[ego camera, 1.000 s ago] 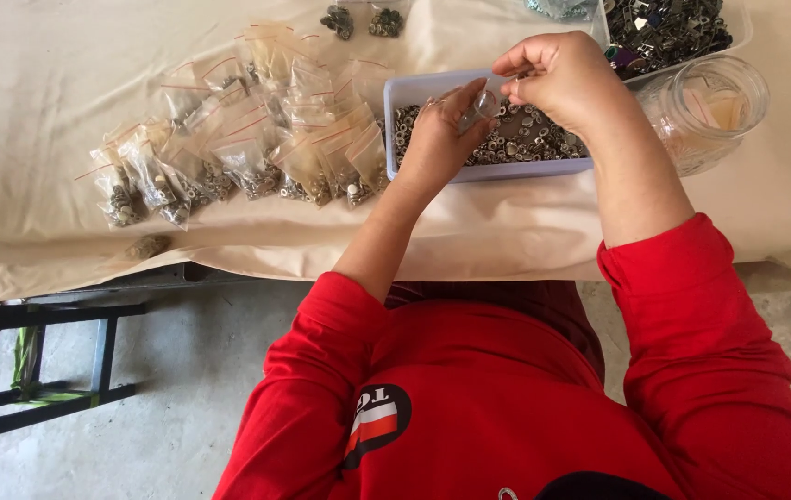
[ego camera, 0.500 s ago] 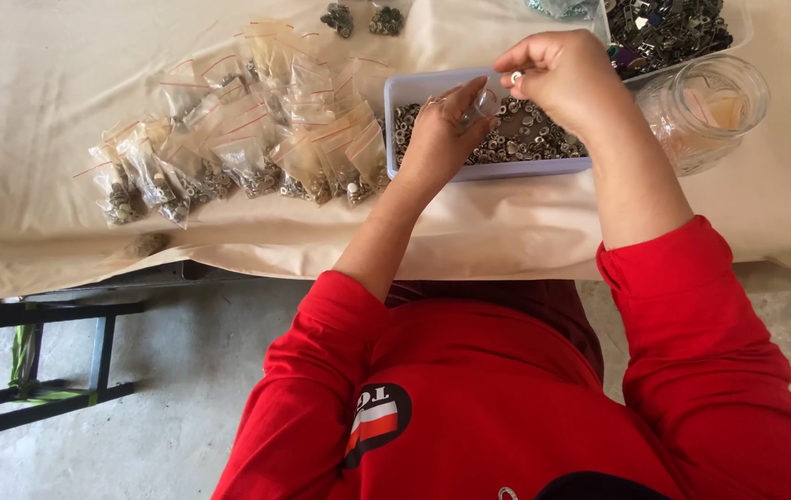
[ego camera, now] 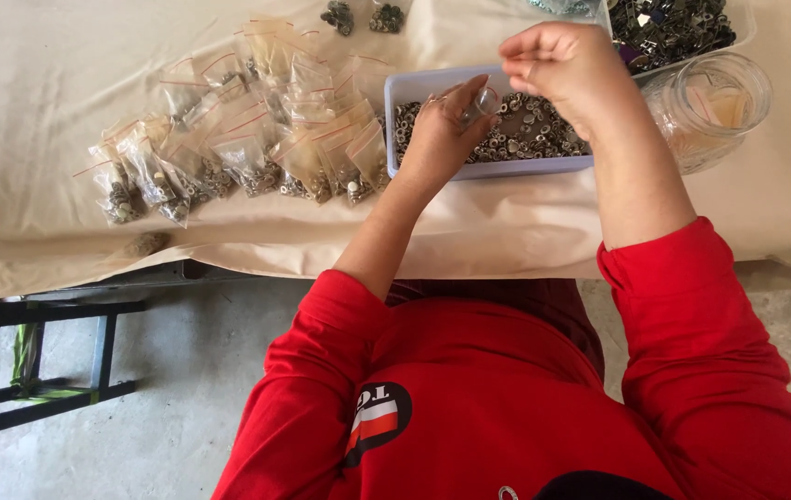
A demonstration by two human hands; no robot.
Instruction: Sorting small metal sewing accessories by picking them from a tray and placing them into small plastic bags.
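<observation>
The left hand (ego camera: 442,139) pinches a small clear bag (ego camera: 481,104) between thumb and fingertips, the fingers closed narrow on its top edge, over the tray (ego camera: 395,102). Whether the bag already holds anything cannot be told. The right hand (ego camera: 567,69) hovers just right of the bag and slightly above it, curled into a loose fist with thumb pressed to the fingertips; whether a piece sits in that pinch cannot be told.

Directly beneath both hands lies the tray, a pale lilac rectangular box filled with small silvery metal rings and fasteners (ego camera: 534,134). The left wrist crosses the tray's near wall. Left of the grip, a heap of filled bags (ego camera: 257,139) with red seal strips spreads across the cloth (ego camera: 34,111), each bag holding a clump of the same metal bits. Beyond the grip and to the left, two small dark clusters of parts (ego camera: 363,17) lie on the cloth. Right of the right hand stands a clear glass jar (ego camera: 715,106), lying close to the tray's right end. Beyond it sits a clear container of dark mixed hardware (ego camera: 673,28).

The cloth is cream and drapes over the table's near edge. Below the edge shows a grey concrete floor (ego camera: 182,370), with a dark metal frame (ego camera: 53,361) on the left. The person wears a red long-sleeved top (ego camera: 507,389)
</observation>
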